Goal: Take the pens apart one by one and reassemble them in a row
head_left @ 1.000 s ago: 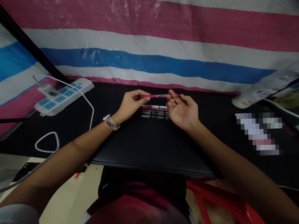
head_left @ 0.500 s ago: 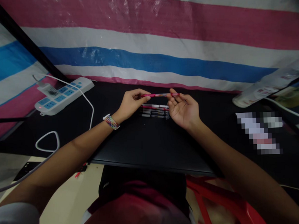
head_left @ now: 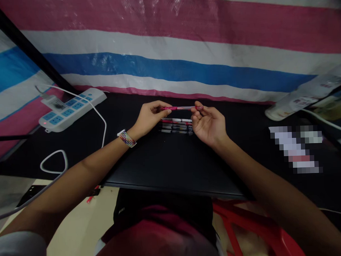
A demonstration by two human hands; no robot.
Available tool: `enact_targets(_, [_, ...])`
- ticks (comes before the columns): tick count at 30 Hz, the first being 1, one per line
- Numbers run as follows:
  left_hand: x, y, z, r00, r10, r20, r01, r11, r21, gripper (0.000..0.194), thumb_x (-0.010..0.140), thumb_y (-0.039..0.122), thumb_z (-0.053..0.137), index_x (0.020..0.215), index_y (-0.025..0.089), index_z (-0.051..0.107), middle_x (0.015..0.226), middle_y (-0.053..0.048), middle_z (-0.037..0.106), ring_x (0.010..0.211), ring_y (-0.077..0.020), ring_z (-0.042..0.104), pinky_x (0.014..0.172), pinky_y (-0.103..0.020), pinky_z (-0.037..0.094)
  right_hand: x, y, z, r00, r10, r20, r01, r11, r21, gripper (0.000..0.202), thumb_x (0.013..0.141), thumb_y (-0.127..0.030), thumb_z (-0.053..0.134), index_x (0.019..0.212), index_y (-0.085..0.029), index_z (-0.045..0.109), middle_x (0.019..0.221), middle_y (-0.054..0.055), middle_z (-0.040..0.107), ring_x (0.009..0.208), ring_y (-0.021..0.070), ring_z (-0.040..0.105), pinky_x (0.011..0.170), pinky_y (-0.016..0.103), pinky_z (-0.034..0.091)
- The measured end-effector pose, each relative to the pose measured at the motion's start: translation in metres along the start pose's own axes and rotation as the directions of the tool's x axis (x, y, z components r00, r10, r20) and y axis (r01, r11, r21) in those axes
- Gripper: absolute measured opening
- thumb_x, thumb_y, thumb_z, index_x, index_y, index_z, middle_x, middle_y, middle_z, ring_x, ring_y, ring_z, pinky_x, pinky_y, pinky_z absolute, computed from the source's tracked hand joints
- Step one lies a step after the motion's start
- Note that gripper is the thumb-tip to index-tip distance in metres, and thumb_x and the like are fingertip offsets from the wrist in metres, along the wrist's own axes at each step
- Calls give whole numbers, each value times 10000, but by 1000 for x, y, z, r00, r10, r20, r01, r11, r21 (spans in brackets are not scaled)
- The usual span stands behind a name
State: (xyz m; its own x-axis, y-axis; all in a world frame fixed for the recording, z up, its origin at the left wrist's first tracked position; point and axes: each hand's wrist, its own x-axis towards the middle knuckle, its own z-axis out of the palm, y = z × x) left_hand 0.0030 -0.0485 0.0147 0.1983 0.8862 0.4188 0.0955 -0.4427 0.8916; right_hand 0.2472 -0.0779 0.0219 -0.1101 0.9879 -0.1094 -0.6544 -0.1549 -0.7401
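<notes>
A red pen (head_left: 182, 108) with a clear barrel is stretched level between my two hands, just beyond a row of other pens. My left hand (head_left: 150, 116) pinches its left end between thumb and fingers. At its right end, my right hand (head_left: 211, 123) grips it with thumb and fingertips, palm turned partly up. Nearer to me, several pens (head_left: 176, 127) lie side by side on the black table (head_left: 171, 161), one of them white and red, others dark and clear. Their ends are partly hidden by my hands.
A white power strip (head_left: 74, 109) with a plugged-in charger (head_left: 53, 103) and a white cable (head_left: 99, 117) sits at the left. A clear bottle (head_left: 295, 101) lies tilted at the right, near blurred-out papers (head_left: 292, 148). Behind the table hangs a striped plastic sheet (head_left: 168, 72).
The red pen has turned slightly about its length between my fingers, its printed side less visible. Both hands stay in nearly the same place.
</notes>
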Motion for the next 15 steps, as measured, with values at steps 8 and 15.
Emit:
enact_targets(8, [0,-2,1,1000,-5,2,5,1000,15,264,868,395,909,1037,195,881,927,-72,833,796,-177,697,742,-328,551,2,1,-3,1000,-12,-8,12,1000,-17,248,859,-275,730,1098,-228,773,922,36,840,801,147,791,763,243,707])
enact_targets(15, [0,0,0,1000,0,-1,0,1000,7,261,867,397,910,1033,197,886,913,-67,833,779,-174,695,745,-331,551,-1,-1,1,1000,7,-10,-7,1000,21,236,887,-284,703,1094,-211,790,961,44,854,798,132,779,755,220,696])
